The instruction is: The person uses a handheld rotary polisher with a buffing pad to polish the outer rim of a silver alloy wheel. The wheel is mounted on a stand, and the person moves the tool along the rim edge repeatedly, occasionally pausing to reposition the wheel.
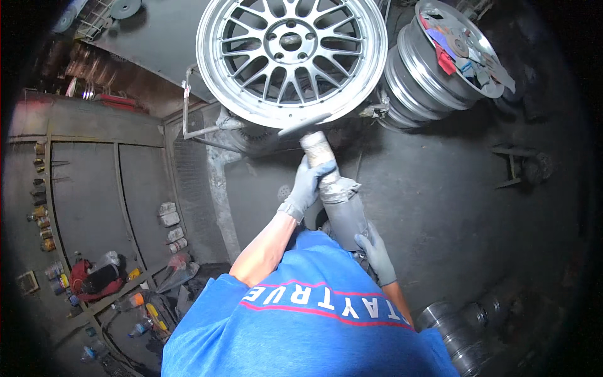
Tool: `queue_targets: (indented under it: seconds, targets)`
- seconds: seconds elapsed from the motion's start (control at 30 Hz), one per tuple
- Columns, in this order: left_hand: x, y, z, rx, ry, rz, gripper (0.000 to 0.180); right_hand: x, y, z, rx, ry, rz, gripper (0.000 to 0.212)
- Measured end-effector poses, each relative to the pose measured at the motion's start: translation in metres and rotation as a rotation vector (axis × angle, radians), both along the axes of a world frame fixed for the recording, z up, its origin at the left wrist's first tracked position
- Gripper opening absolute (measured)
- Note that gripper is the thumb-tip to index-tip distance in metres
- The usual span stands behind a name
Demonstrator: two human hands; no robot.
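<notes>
Both hands point(309, 182) grip dusty tool point(336, 195) (round, grey) nr spoked rim point(291, 56)

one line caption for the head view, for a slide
Gloved left hand and right hand aim a grey tool at a silver alloy wheel.

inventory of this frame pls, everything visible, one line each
Multi-spoke wheel rim: 1, silver, top centre, face toward the camera.
Stacked rims: apparently 2, silver-grey, top right, beside the spoked rim; red and blue scraps lie on the upper one.
Long dust-coated tool: 1, grey, centre, its tip at the spoked rim's lower edge.
Cans and bottles: several, mixed colours, along shelf edges at left.
Red bag: 1, lower left.
Metal cylinders: apparently 2, grey, lower right.
Blue T-shirt: 1, bottom centre.
Left hand: grey glove, gripping the tool's upper part.
Right hand: grey glove, at the tool's lower end.
</notes>
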State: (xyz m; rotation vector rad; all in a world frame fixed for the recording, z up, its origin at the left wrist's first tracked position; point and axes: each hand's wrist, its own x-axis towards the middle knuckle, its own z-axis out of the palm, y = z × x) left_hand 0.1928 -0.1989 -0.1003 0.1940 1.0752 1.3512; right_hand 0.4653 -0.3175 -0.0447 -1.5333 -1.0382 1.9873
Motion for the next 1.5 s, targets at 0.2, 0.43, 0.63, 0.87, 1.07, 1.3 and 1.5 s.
queue_targets:
  seconds: [0.2, 0.43, 0.63, 0.87, 1.07, 1.3, 1.5]
  targets:
    - [0.012, 0.019, -0.001, 0.035, -0.048, -0.146, 0.057, -0.015, -0.021, 0.006, -0.004, 0.012, -0.179, 0.066]
    - [-0.032, 0.001, -0.002, 0.029, -0.122, -0.229, 0.055, -0.083, -0.061, 0.014, -0.003, 0.064, -0.277, 0.067]
    - [-0.101, -0.024, 0.0, 0.048, -0.097, -0.283, 0.051, -0.154, -0.094, 0.006, -0.03, 0.09, -0.312, 0.07]
    - [-0.16, -0.025, 0.005, 0.078, -0.02, -0.172, 0.047, -0.181, -0.07, -0.008, 0.118, -0.018, -0.093, 0.075]
    - [-0.161, -0.014, 0.015, 0.083, -0.054, -0.074, 0.045, -0.159, -0.031, -0.016, 0.138, -0.038, -0.013, 0.077]
    - [-0.089, -0.013, 0.007, 0.026, -0.11, 0.019, 0.049, -0.072, -0.001, -0.021, 0.129, -0.009, 0.096, 0.079]
    - [0.009, 0.003, -0.002, 0.023, -0.157, 0.078, 0.052, 0.028, 0.035, 0.003, 0.008, -0.025, 0.089, 0.076]
